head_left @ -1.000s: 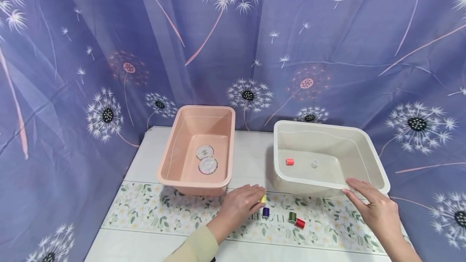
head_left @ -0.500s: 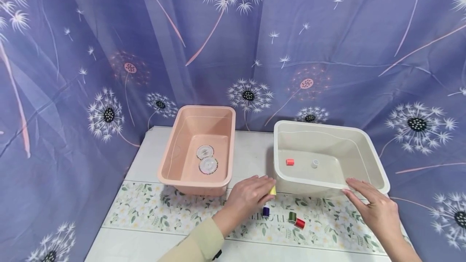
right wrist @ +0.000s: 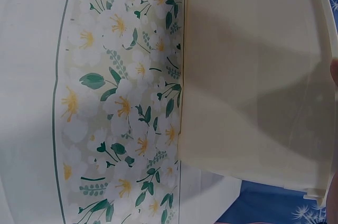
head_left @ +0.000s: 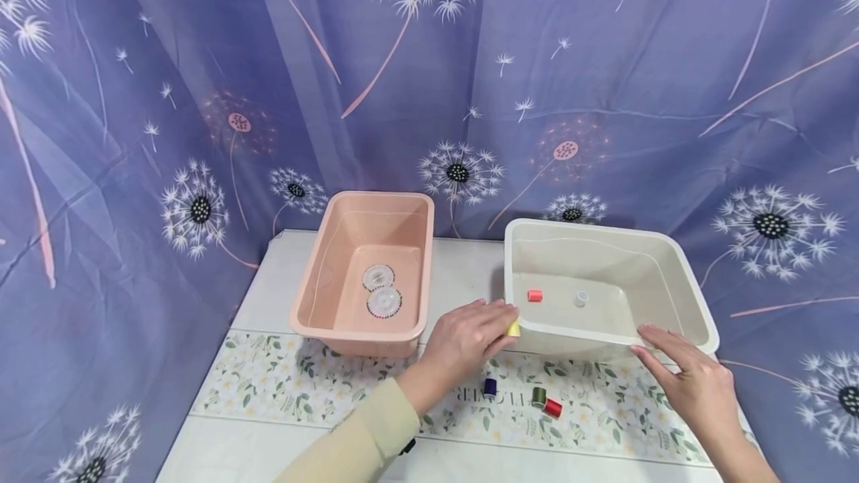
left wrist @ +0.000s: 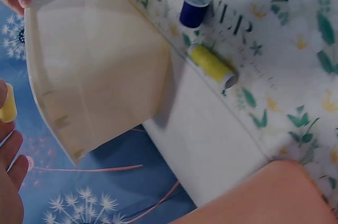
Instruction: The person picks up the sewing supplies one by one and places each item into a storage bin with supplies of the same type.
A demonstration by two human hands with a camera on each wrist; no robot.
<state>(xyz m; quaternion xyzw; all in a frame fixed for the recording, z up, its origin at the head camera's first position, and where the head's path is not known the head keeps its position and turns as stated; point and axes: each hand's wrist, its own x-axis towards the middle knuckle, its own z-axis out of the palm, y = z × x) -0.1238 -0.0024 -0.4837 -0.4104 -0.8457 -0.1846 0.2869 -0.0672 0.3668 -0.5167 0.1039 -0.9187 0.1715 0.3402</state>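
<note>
My left hand pinches a yellow thread spool beside the near-left corner of the cream plastic bin. In the left wrist view, the held spool shows at the left edge. A second yellow spool lies on the table there, hidden in the head view. My right hand holds the bin's front rim near its right end. Inside the bin lie a coral spool and a white spool. On the table are a dark blue spool, a green spool and a red spool.
A pink bin stands to the left, with two round pin wheels on its floor. Behind both bins hangs a blue dandelion-print curtain. A floral strip runs across the white table.
My left hand has carried the yellow spool up and right from near the dark blue spool to the cream bin's corner. My right hand has stayed on the rim.
</note>
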